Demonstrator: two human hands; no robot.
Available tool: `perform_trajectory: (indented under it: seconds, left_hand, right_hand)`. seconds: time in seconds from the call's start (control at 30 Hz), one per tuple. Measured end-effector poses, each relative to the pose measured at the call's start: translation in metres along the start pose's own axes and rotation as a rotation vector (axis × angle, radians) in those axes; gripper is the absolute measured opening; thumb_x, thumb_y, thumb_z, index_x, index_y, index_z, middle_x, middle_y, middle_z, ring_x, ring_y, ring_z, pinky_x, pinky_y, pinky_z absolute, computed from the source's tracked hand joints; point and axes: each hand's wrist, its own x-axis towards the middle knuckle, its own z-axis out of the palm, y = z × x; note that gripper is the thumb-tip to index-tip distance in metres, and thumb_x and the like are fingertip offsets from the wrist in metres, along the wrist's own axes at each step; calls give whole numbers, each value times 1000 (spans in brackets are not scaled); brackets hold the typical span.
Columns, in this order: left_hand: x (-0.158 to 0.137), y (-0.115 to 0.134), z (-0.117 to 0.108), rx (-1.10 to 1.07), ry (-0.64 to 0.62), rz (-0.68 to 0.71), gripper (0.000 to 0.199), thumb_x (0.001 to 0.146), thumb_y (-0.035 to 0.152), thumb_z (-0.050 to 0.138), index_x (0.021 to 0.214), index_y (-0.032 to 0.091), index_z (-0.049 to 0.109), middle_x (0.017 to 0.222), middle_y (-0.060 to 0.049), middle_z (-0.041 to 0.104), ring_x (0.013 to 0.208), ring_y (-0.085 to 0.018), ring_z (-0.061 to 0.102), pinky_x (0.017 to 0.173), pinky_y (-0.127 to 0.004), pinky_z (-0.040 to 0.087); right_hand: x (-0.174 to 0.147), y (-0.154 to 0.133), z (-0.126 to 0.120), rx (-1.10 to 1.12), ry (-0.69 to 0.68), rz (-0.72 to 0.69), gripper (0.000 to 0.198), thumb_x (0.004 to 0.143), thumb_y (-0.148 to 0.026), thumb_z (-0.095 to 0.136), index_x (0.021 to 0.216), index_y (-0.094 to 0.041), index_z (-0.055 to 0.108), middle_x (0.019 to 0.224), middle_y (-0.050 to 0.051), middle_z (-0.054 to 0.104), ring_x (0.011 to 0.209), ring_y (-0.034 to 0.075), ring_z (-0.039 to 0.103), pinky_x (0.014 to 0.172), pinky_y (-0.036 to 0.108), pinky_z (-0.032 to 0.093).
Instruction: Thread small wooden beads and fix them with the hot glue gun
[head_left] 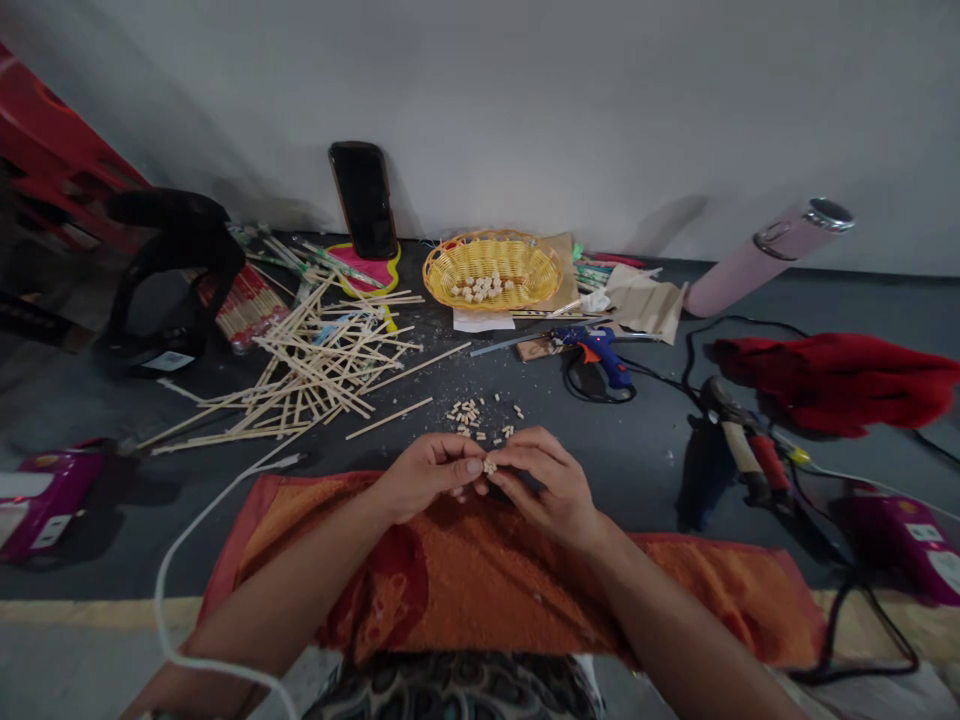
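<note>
Between my two hands is a small cluster of cut wooden stick pieces [490,467], pinched at the fingertips. My left hand [431,475] grips it from the left with thumb and fingers closed. From the other side my right hand [551,488] pinches the same cluster. Just beyond my fingers lie several loose short stick pieces [466,412] on the dark table. Farther back, a yellow woven basket [442,262] holds several similar pale clusters [486,288]. Below my hands an orange towel [510,590] covers the table's near edge.
A heap of long wooden sticks [315,360] spreads at the left, near a leaning phone [364,200]. To the right are a blue glue gun [604,355], pliers [742,445], a red cloth [847,385] and a pink flask [757,262]. A white cable [169,570] crosses the left side.
</note>
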Motion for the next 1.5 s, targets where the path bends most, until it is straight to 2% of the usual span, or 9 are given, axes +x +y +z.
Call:
perform_trajectory:
  seconds: [0.13, 0.3, 0.47, 0.8, 0.93, 1.07, 1.23, 1.37, 1.5]
  left_hand:
    - [0, -1, -1, 89, 21, 16, 25, 70, 34, 73, 77, 12, 64, 67, -2, 63, 55, -7, 49, 54, -19, 39]
    - [0, -1, 0, 139, 22, 31, 24, 71, 34, 71, 74, 12, 61, 66, -1, 62, 55, -7, 49, 55, -19, 39]
    - [0, 0, 0, 206, 23, 47, 27, 71, 37, 71, 71, 12, 61, 64, -1, 62, 54, -7, 48, 54, -19, 39]
    - [-1, 3, 1, 116, 6, 27, 27, 72, 38, 69, 76, 12, 66, 67, -4, 66, 53, -7, 50, 51, -19, 38]
    - [-2, 2, 1, 73, -64, 38, 33, 79, 43, 62, 83, 11, 68, 69, -7, 67, 50, -7, 46, 49, -20, 33]
    - [-2, 0, 1, 58, -121, 33, 36, 79, 45, 60, 82, 10, 67, 71, -9, 67, 49, -7, 44, 48, -21, 30]
    - [-1, 1, 2, 37, -50, 55, 29, 77, 39, 65, 82, 11, 64, 70, -6, 65, 52, -6, 45, 51, -20, 33]
    - [-1, 0, 2, 33, -60, 55, 29, 74, 38, 68, 79, 10, 63, 69, -6, 65, 51, -6, 46, 51, -20, 34]
    - [-1, -2, 2, 58, -45, 68, 28, 70, 36, 72, 74, 11, 62, 62, -1, 60, 52, -7, 46, 50, -19, 33]
  right_hand:
    - [-2, 3, 1, -4, -45, 14, 27, 80, -12, 61, 105, -22, 63, 93, 6, 59, 85, 15, 59, 75, 29, 52]
    - [-4, 5, 2, 20, -105, 32, 32, 80, -14, 60, 112, -22, 59, 98, 7, 59, 91, 17, 58, 79, 31, 52]
    - [-3, 3, 4, 45, -103, 40, 30, 82, -13, 58, 110, -21, 60, 96, 7, 59, 88, 15, 58, 77, 30, 51]
    - [-3, 1, 3, 57, -82, 41, 30, 82, -13, 59, 111, -21, 59, 95, 7, 60, 87, 15, 58, 76, 30, 51]
    - [-2, -1, 2, 68, -84, 46, 32, 81, -13, 60, 112, -20, 57, 95, 7, 60, 88, 16, 58, 77, 31, 51]
    - [-1, -2, 1, 53, -54, 36, 26, 81, -15, 59, 107, -20, 59, 92, 7, 59, 86, 16, 58, 75, 31, 52]
    - [-2, -1, 0, 17, -37, 4, 25, 82, -16, 59, 107, -21, 60, 94, 7, 59, 86, 16, 58, 75, 32, 52]
    - [-2, 0, 1, 12, -44, 1, 22, 85, -17, 57, 106, -21, 61, 92, 7, 60, 83, 16, 58, 75, 31, 52]
    - [-3, 0, 2, 44, -60, -13, 26, 82, -20, 62, 108, -21, 61, 94, 7, 61, 84, 16, 59, 76, 30, 52]
